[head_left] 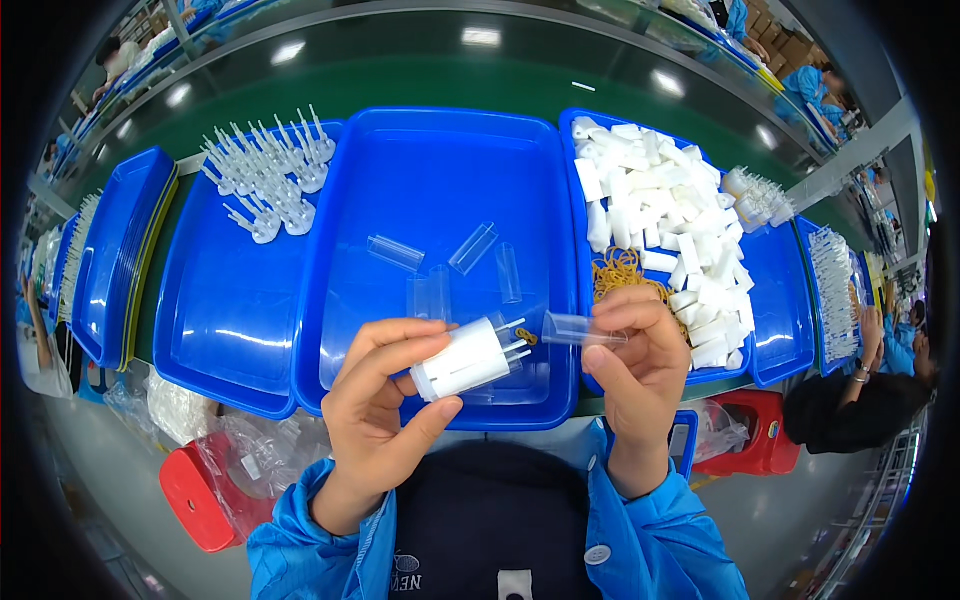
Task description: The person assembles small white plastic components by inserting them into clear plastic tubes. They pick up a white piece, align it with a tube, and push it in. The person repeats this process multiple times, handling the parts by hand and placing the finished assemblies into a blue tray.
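White plastic cylinder (462,362), with thin pins projecting from its right end, held near the centre of the view, above the near rim of the middle blue tray (440,160). The left hand (385,395) is closed around it, thumb beneath and fingers curled over the top. A small brownish rubber band (527,336) sits at the pin tips. Just to its right, the right hand (640,355) pinches a clear plastic tube (578,328) between thumb and fingertips, the tube lying roughly level with its open end towards the pins; tube and pins are close, but whether they touch cannot be told.

On the floor of the middle tray, farther away, lie several loose clear tubes (473,248). The right blue tray (775,300) is filled with a heap of white plastic blocks (665,230), with a cluster of tan rubber bands (622,270) at its near left side, just beyond the right hand. The left blue tray (225,320) holds a group of clear pinned parts (265,170) at its far end. Farther left stands a stack of blue trays (115,255). Beyond all the trays runs a green conveyor belt (420,70).

Near edge: blue sleeves of the worker, a red stool (195,495) at lower left with clear plastic bags beside it, and a second red stool (745,435) at lower right. Another person's arm (870,385) enters at far right.
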Available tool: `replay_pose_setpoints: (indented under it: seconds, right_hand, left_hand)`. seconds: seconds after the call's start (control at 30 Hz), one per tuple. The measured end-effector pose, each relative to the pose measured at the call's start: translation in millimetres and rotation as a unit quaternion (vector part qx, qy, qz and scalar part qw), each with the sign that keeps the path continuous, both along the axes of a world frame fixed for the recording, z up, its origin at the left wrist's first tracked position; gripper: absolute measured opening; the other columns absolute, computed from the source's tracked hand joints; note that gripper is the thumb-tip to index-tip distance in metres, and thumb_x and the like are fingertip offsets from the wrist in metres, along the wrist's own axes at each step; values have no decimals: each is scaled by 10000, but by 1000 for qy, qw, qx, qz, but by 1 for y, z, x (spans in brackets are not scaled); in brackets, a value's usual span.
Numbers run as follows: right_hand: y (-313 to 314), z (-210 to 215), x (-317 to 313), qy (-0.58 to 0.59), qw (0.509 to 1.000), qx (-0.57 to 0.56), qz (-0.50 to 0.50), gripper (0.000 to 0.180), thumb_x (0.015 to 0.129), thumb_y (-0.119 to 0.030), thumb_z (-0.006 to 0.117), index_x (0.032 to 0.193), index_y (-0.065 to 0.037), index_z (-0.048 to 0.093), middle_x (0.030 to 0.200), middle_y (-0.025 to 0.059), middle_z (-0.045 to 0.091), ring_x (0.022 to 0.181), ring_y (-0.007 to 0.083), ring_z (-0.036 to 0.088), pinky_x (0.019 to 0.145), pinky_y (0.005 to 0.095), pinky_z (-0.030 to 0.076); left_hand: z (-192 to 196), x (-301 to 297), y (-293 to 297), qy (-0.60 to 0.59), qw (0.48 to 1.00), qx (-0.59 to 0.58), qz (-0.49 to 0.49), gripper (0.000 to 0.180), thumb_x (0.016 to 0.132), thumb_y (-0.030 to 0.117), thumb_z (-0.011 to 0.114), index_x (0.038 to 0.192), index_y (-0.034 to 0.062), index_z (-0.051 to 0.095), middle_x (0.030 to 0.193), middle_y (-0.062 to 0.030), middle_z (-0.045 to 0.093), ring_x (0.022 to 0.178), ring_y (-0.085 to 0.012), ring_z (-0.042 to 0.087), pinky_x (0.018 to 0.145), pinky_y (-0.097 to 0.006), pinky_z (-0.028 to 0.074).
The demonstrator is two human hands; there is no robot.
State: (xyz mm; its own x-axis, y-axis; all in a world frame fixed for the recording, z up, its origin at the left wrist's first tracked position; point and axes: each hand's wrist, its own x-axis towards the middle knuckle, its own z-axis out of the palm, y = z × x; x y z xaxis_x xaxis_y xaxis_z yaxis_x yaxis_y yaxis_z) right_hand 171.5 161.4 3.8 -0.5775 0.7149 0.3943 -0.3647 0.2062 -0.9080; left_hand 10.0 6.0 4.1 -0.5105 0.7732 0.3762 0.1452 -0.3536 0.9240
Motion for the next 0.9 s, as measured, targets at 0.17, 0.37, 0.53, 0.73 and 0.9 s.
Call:
replay_pose_setpoints:
  seconds: [0.17,0.37,0.53,0.73,0.9]
  right_hand:
    - [-2,1,0,-1,1000,9,-10,174,843,-21,653,993,26,578,1038,133,523,777,124,554,662,226,466]
    - [-3,2,-7,39,999,-18,3,235,829,75,642,1054,59,573,1095,144,519,902,139,576,759,248,514]
    - [-6,4,-7,18,999,-8,32,263,818,100,630,1069,75,555,1090,159,517,920,170,589,795,284,531]
    - [-8,6,-7,-1,999,43,25,263,806,110,627,1058,75,558,1088,175,520,909,185,597,777,288,537]
    - [-9,4,-7,-3,998,51,25,260,804,115,627,1051,71,559,1089,175,521,906,183,600,776,287,540]
  left_hand:
    - [2,4,-1,-36,999,-29,8,431,764,-2,709,1175,-52,589,1204,-183,526,1133,-265,549,967,-354,437]
    - [0,4,-1,-36,999,-28,2,433,761,-16,705,1177,-53,588,1205,-181,525,1137,-260,547,963,-355,443]
    - [-2,1,1,-11,1000,-2,-10,411,779,-78,688,1176,-79,587,1235,-212,498,1129,-291,583,900,-353,563]
    - [-2,1,2,-7,1000,-3,-12,413,777,-84,685,1178,-82,584,1238,-211,495,1125,-293,587,906,-351,564]
    - [-1,2,2,-8,1000,-7,-11,418,779,-94,679,1185,-81,581,1241,-209,493,1124,-294,589,903,-347,565]
